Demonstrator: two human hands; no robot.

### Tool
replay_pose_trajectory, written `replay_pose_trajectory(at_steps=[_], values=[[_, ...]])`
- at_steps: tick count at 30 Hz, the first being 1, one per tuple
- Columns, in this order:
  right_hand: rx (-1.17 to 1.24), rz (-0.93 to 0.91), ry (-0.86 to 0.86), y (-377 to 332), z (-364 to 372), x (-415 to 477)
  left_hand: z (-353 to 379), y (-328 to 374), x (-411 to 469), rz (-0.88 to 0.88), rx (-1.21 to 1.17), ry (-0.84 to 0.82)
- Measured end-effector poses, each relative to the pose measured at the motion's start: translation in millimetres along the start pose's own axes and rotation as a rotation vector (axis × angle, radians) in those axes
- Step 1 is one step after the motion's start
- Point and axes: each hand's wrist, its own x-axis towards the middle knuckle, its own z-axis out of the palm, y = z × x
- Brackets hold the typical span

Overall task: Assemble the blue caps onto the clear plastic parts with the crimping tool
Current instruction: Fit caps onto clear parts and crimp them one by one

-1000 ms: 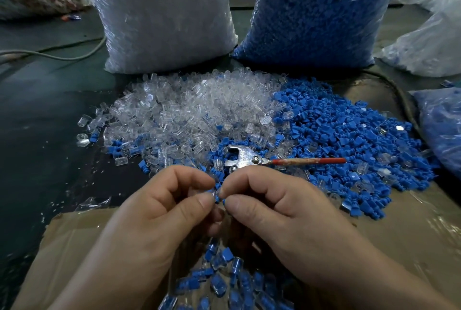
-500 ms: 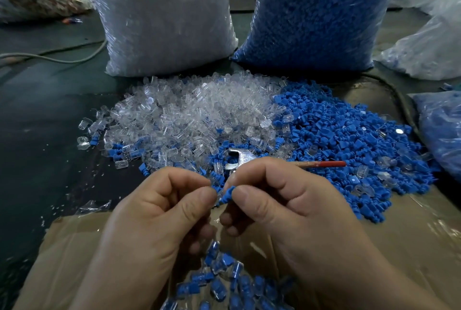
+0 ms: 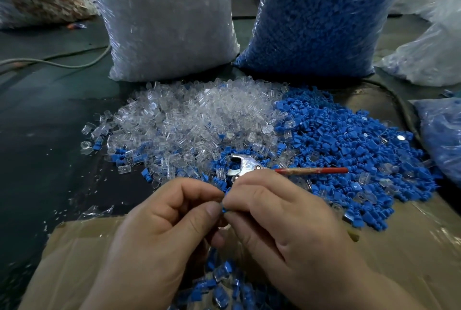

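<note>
Blue cap [image 3: 223, 209] sat at 6 o'clock of the piles, between left hand [image 3: 159, 229] and right hand [image 3: 287, 229], each grip clamped on it. Less of it showed than a half-second earlier, so it was probably seating. At 12 o'clock of the hands, the crimping tool [image 3: 245, 166] lay unused.

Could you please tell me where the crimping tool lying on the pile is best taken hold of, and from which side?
Take the crimping tool by its red handle, coming from above on the right. The handle lies nearly flat, pointing right over the blue caps, bare along its length, whereas the metal head sits close behind the right hand, which pinches a blue cap.
</note>
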Motion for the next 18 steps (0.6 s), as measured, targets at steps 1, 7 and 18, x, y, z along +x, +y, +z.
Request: replay_pose_trajectory(at_steps=[1, 7, 18], values=[[-0.008, -0.007, -0.001, -0.3, -0.3, 0.0, -0.4, 0.4, 0.1, 0.004, -0.007, 0.005], [-0.039, -0.018, 0.032, -0.8, -1.3, -0.5, -0.6, 3.9, 2.6, 0.034, -0.104, -0.072], [-0.148, -0.019, -0.148, 1.8, -7.7, 1.6, -2.3, -1.4, 5.9, 0.043, 0.015, -0.056]])
